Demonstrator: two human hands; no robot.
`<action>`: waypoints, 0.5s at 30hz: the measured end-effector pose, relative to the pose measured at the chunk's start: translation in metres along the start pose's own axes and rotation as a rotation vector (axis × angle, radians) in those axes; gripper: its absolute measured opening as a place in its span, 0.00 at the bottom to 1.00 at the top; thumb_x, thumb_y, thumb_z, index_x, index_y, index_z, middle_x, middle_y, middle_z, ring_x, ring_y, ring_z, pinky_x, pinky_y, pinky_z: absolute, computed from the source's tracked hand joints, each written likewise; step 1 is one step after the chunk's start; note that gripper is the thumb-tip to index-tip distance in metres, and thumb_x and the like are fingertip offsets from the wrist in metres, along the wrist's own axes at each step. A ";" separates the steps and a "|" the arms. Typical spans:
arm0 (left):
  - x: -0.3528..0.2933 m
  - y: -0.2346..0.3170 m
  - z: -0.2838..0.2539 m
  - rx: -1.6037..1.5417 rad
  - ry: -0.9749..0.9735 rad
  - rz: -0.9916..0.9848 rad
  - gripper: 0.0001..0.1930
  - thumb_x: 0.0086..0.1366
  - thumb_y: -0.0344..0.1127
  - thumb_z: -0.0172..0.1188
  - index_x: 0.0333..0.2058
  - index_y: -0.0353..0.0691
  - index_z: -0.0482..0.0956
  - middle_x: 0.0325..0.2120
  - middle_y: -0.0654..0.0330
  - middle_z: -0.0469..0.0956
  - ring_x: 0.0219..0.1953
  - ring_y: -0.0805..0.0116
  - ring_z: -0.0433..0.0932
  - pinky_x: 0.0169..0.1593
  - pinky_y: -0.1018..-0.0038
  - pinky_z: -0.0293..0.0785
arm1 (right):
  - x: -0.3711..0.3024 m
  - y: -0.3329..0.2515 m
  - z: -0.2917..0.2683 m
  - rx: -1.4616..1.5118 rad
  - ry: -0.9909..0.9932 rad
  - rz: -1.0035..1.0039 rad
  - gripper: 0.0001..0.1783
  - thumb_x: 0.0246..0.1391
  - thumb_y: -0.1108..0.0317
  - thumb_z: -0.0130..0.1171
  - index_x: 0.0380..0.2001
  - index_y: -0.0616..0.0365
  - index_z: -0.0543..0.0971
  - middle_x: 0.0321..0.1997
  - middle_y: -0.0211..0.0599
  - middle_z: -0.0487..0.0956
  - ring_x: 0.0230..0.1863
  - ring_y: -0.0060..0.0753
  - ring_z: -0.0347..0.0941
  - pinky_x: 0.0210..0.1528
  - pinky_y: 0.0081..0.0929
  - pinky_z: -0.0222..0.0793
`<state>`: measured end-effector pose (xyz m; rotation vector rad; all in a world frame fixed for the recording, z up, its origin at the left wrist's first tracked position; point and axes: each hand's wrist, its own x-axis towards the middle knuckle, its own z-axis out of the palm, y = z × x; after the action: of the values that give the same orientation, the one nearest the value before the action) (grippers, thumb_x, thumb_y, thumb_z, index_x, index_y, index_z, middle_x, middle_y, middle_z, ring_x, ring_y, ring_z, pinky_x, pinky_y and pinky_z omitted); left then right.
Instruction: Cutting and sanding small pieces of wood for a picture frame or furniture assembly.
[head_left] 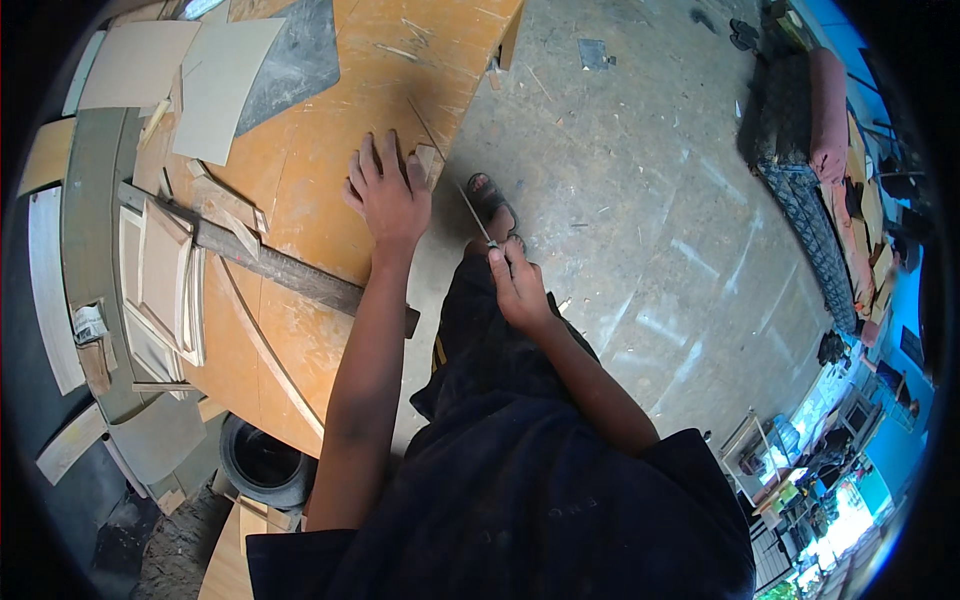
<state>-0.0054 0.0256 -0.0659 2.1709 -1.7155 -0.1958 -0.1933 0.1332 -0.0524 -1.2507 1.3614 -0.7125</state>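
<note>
My left hand (388, 200) rests palm down on the orange tabletop (330, 200), fingers spread, close to the table's right edge. Beside its thumb lies a small wooden block (427, 160) at that edge; whether the thumb touches it I cannot tell. My right hand (520, 288) is closed on the handle end of a thin tool with a long, narrow metal shaft (476, 215). The shaft points up and left, past the table edge, over the floor. Its handle is mostly hidden in the fingers, so the exact kind is unclear.
A long dark wooden bar (285, 272) lies across the table, near a curved wood strip (262, 345) and stacked wooden frames (160, 265). Flat sheets (228, 85) cover the far left. A tyre (262, 465) stands below the table. Rolled material (828, 120) is at right.
</note>
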 end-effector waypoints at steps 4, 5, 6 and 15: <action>0.001 -0.009 0.010 0.038 -0.116 -0.066 0.32 0.74 0.53 0.41 0.72 0.48 0.53 0.74 0.49 0.43 0.75 0.40 0.37 0.70 0.37 0.31 | -0.003 0.003 0.011 0.155 -0.017 0.046 0.11 0.71 0.62 0.44 0.43 0.59 0.70 0.31 0.54 0.75 0.36 0.65 0.74 0.38 0.44 0.68; 0.001 -0.007 0.011 0.041 -0.125 -0.068 0.32 0.74 0.53 0.41 0.72 0.48 0.53 0.74 0.49 0.43 0.75 0.40 0.37 0.70 0.37 0.31 | -0.003 0.005 0.013 0.158 -0.018 0.056 0.11 0.71 0.62 0.44 0.43 0.59 0.70 0.31 0.54 0.75 0.36 0.65 0.74 0.38 0.44 0.68; 0.000 -0.005 0.011 0.046 -0.135 -0.068 0.32 0.74 0.53 0.40 0.72 0.48 0.52 0.74 0.49 0.42 0.75 0.40 0.36 0.69 0.36 0.30 | -0.004 0.008 0.015 0.156 -0.015 0.058 0.11 0.71 0.64 0.44 0.44 0.59 0.71 0.31 0.53 0.75 0.36 0.64 0.74 0.38 0.44 0.68; -0.002 -0.004 0.007 0.082 -0.127 -0.018 0.33 0.75 0.53 0.38 0.73 0.44 0.49 0.74 0.47 0.42 0.74 0.36 0.37 0.68 0.33 0.31 | -0.003 -0.010 0.029 0.069 0.043 0.049 0.10 0.69 0.67 0.46 0.46 0.61 0.72 0.33 0.55 0.77 0.35 0.63 0.76 0.37 0.48 0.69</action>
<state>-0.0051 0.0271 -0.0744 2.2775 -1.8029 -0.2788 -0.1634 0.1405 -0.0482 -1.1499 1.3867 -0.7497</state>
